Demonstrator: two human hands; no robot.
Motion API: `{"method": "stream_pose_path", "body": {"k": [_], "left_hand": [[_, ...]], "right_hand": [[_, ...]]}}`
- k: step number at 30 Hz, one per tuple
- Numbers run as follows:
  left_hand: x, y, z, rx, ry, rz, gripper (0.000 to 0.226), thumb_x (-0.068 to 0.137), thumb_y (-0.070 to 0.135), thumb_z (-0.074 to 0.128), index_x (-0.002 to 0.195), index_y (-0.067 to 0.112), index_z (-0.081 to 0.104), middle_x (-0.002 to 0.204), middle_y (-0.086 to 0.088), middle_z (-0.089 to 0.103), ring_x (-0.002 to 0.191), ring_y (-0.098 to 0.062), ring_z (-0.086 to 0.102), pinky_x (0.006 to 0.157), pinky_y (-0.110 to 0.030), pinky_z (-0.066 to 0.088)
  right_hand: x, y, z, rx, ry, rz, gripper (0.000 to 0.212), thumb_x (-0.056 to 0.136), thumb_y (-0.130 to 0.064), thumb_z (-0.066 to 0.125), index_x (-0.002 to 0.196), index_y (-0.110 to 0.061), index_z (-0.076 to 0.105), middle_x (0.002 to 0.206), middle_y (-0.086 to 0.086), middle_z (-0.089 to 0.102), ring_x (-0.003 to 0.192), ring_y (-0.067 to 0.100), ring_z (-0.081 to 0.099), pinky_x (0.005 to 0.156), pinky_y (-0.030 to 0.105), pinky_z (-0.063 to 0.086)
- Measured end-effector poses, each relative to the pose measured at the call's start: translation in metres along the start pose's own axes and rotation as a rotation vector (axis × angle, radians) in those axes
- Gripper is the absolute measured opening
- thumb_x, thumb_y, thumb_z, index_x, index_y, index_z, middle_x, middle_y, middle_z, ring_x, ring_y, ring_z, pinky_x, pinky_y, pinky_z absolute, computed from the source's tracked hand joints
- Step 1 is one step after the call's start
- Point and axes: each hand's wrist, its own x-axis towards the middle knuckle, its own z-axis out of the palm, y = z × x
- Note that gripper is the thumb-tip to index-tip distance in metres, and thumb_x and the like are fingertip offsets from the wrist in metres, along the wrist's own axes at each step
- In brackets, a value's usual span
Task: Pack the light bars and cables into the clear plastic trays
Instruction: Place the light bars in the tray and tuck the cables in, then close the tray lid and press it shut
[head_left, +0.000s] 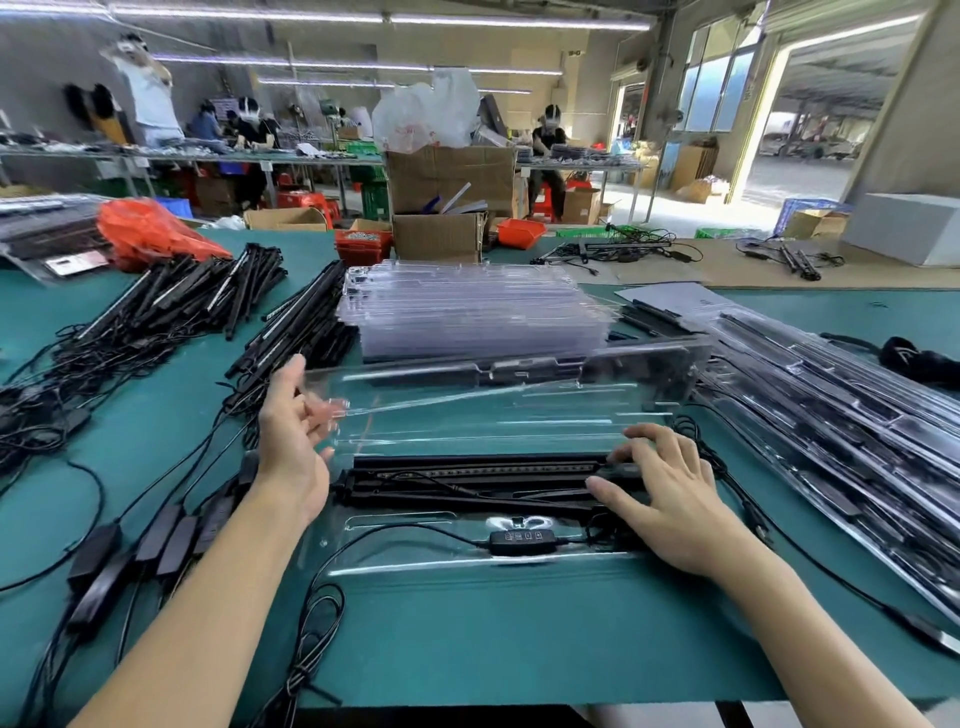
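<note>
A clear plastic tray (415, 564) lies open on the green table in front of me. Black light bars (467, 478) lie across its base, and a black cable with an inline controller (519, 540) sits in the slot below them. The tray's clear lid (493, 410) stands half raised behind the bars. My left hand (293, 431) grips the lid's left edge, thumb behind and fingers in front. My right hand (670, 493) rests with spread, straight fingers on the right end of the bars.
A stack of empty clear trays (467, 317) stands behind. Loose black light bars (197, 291) and tangled cables with adapters (130, 551) cover the left. Packed trays (841, 431) lie at the right. Cardboard boxes and an orange bag sit at the far edge.
</note>
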Motion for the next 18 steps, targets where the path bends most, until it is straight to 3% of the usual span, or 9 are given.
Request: {"method": "stream_pose_path", "body": {"k": [3, 5, 7, 10, 13, 16, 18], "left_hand": [[-0.002, 0.013, -0.007, 0.058, -0.193, -0.042, 0.006, 0.081, 0.025, 0.062, 0.084, 0.024, 0.056, 0.098, -0.004, 0.059, 0.092, -0.017, 0.048, 0.077, -0.037, 0.034], [0.002, 0.021, -0.019, 0.121, -0.416, -0.136, 0.035, 0.068, 0.014, 0.069, 0.102, 0.022, 0.061, 0.115, -0.007, 0.057, 0.105, -0.021, 0.052, 0.087, -0.04, 0.039], [0.003, 0.028, -0.032, 0.271, -0.58, -0.191, 0.06, 0.072, -0.004, 0.069, 0.123, 0.026, 0.059, 0.138, -0.011, 0.046, 0.127, -0.025, 0.047, 0.1, -0.042, 0.039], [0.002, 0.039, -0.038, 0.816, -0.709, -0.063, 0.078, 0.08, -0.007, 0.074, 0.132, 0.047, 0.052, 0.152, -0.009, 0.032, 0.144, -0.026, 0.03, 0.112, -0.041, 0.029], [-0.007, 0.046, -0.026, 1.211, -0.778, 0.199, 0.077, 0.084, -0.001, 0.074, 0.129, 0.056, 0.049, 0.14, 0.007, 0.044, 0.133, -0.015, 0.041, 0.111, -0.038, 0.034], [-0.024, 0.047, -0.005, 1.36, -0.801, 0.346, 0.066, 0.086, -0.013, 0.045, 0.106, 0.046, 0.065, 0.117, 0.009, 0.063, 0.103, -0.009, 0.06, 0.088, -0.031, 0.051], [-0.036, 0.046, 0.007, 1.434, -0.735, 0.32, 0.048, 0.094, 0.001, 0.041, 0.097, 0.041, 0.067, 0.105, 0.01, 0.067, 0.077, 0.002, 0.061, 0.072, -0.028, 0.049]], "right_hand": [[0.001, 0.002, 0.002, 0.026, 0.001, -0.002, 0.063, 0.075, -0.084, 0.033, 0.109, -0.034, 0.053, 0.14, -0.014, 0.031, 0.133, 0.008, 0.019, 0.112, 0.038, 0.021], [0.001, 0.003, 0.002, 0.073, 0.03, -0.008, 0.05, 0.074, -0.079, 0.049, 0.099, -0.036, 0.054, 0.134, -0.014, 0.036, 0.128, 0.008, 0.022, 0.107, 0.035, 0.022], [0.001, 0.002, 0.001, 0.133, 0.077, -0.016, 0.046, 0.068, -0.08, 0.056, 0.087, -0.038, 0.05, 0.122, -0.015, 0.04, 0.118, 0.007, 0.026, 0.1, 0.03, 0.021], [-0.001, 0.003, 0.001, 0.153, 0.171, -0.048, 0.053, 0.062, -0.083, 0.057, 0.075, -0.035, 0.042, 0.102, -0.015, 0.042, 0.101, 0.011, 0.031, 0.089, 0.029, 0.024], [-0.002, 0.0, -0.002, 0.165, 0.239, -0.09, 0.057, 0.062, -0.078, 0.062, 0.065, -0.028, 0.035, 0.084, -0.014, 0.045, 0.086, 0.015, 0.034, 0.08, 0.032, 0.025], [-0.004, -0.002, -0.005, 0.183, 0.282, -0.144, 0.062, 0.065, -0.064, 0.075, 0.057, -0.027, 0.026, 0.054, -0.013, 0.037, 0.06, 0.009, 0.036, 0.068, 0.031, 0.03], [-0.004, -0.001, -0.006, 0.214, 0.265, -0.169, 0.063, 0.068, -0.065, 0.071, 0.052, -0.021, 0.029, 0.045, -0.005, 0.033, 0.047, 0.008, 0.029, 0.056, 0.024, 0.032]]}}
